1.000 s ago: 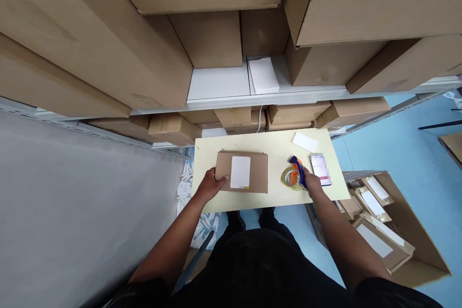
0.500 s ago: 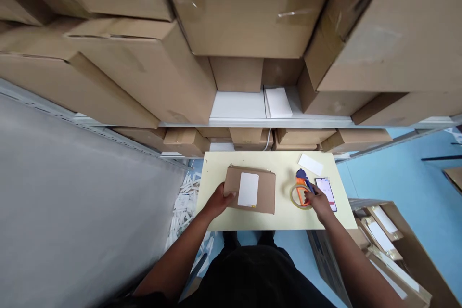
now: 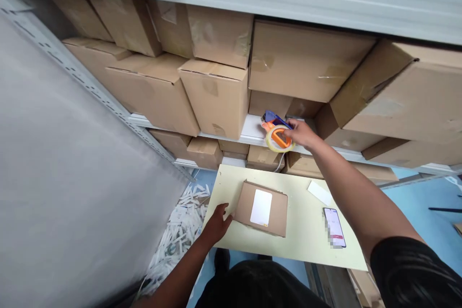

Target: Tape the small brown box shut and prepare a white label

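Right hand (image 3: 301, 133) is lifted to the shelf (image 3: 252, 127), its fingers closed around a tape dispenser (image 3: 276, 134), whose clear roll hangs on an orange and blue plastic frame; the arm is stretched so the tool stays just over the white shelf edge. Below and to the left of it, the left hand (image 3: 216, 224) lies with the fingers gently bent against the left edge of a flat brown box (image 3: 262, 208), which seems to keep it from sliding on the smooth pale table (image 3: 306, 236). A glossy white label covers the middle of the box. Right of the box lie a phone (image 3: 334, 227) and a white slip (image 3: 319, 192). Big matte cartons (image 3: 216, 91) with taped seams fill the shelves around the raised hand.
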`<action>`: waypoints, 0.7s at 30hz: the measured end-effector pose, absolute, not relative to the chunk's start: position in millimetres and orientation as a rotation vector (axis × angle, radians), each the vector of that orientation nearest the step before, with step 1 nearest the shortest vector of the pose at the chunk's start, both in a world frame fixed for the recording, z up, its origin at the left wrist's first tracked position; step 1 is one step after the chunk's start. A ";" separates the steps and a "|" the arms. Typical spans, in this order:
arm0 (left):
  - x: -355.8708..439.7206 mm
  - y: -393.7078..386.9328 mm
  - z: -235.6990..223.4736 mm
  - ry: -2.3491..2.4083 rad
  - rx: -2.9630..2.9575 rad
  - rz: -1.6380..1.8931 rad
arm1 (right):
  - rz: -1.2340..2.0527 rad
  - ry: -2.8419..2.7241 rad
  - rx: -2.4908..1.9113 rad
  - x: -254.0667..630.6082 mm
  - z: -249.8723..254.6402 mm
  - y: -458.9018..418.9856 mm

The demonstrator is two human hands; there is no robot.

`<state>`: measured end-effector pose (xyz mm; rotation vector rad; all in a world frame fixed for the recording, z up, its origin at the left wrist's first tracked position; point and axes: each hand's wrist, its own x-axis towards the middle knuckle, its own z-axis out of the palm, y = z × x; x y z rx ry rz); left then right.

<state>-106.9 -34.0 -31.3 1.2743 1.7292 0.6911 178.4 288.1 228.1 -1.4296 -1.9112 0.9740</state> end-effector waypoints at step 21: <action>-93.3 41.0 -23.8 1.763 1.216 0.660 | 0.885 -1.486 -1.914 253.4 90.3 103.2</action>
